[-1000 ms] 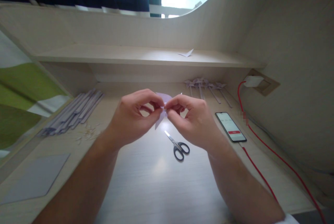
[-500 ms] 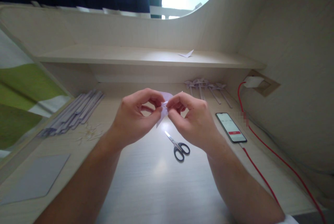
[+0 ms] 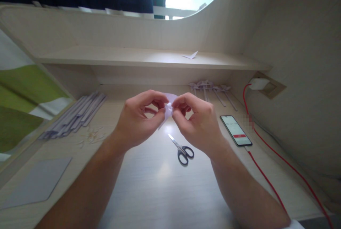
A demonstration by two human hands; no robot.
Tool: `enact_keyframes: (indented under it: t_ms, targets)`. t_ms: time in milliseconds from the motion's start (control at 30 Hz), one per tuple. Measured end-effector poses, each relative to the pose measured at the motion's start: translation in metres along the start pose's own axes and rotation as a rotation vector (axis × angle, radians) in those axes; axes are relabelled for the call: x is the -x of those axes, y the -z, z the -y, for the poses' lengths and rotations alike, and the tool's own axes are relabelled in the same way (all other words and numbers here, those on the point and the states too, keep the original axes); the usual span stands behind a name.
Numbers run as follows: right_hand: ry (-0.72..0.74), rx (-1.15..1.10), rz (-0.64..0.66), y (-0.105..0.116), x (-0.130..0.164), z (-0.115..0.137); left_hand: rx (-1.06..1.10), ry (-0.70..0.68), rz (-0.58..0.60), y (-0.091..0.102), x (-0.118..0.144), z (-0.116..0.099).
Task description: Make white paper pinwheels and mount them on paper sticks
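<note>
A pale purple piece of paper (image 3: 168, 111) is held up above the desk between my two hands, its middle bunched or folded over. My left hand (image 3: 145, 117) pinches its left side between thumb and fingers. On the right side, my right hand (image 3: 195, 120) has thumb and fingertips closed at the bunched middle; whether something small is also in that pinch is hidden. Below the hands lies a pair of scissors (image 3: 181, 150) with black handles, blades pointing up and left.
Several rolled paper sticks (image 3: 77, 115) lie at left, near small scattered sticks (image 3: 93, 136) and a grey sheet (image 3: 37, 181). Several paper pinwheels (image 3: 210, 88) rest at the back right. A phone (image 3: 236, 130) with a red cable (image 3: 266, 179) lies right. Folded paper (image 3: 190, 56) sits on the shelf.
The paper's middle now shows more bunched and whiter between my fingertips. My right fingertips have shifted very slightly right; the left hand stays in place.
</note>
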State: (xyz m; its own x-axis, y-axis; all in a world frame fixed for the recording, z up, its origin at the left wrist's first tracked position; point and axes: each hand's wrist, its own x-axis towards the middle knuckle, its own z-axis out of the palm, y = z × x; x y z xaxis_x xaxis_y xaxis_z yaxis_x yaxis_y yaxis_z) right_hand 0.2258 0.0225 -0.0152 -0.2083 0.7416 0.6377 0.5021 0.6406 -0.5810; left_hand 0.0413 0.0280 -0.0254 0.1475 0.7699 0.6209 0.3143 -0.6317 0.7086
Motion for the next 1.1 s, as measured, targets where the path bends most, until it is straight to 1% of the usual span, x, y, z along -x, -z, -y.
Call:
enact_keyframes:
  t_ms: [167,400,600,700,800,933,1100]
  targets:
    - [-0.015,-0.066,-0.013,0.000,0.000,-0.001,0.002,0.015,-0.014,-0.001,-0.001,-0.002]
    - [-0.078,-0.187,-0.026,0.000,-0.001,0.002,-0.039,-0.025,-0.007,0.004,-0.003,-0.005]
    - [-0.105,-0.281,-0.045,0.001,-0.002,0.005,-0.016,-0.027,-0.070,0.007,-0.002,-0.004]
    - [-0.113,-0.374,-0.025,0.002,-0.002,0.005,-0.002,-0.035,-0.090,0.009,-0.002,-0.004]
    - [-0.136,-0.430,0.023,0.003,-0.002,0.006,0.030,-0.046,-0.088,0.011,-0.002,-0.005]
    - [-0.160,-0.447,0.066,0.005,-0.002,0.009,0.058,-0.063,-0.093,0.012,-0.002,-0.006]
    - [-0.169,-0.441,0.070,0.007,-0.001,0.010,0.067,-0.100,-0.077,0.014,-0.003,-0.006]
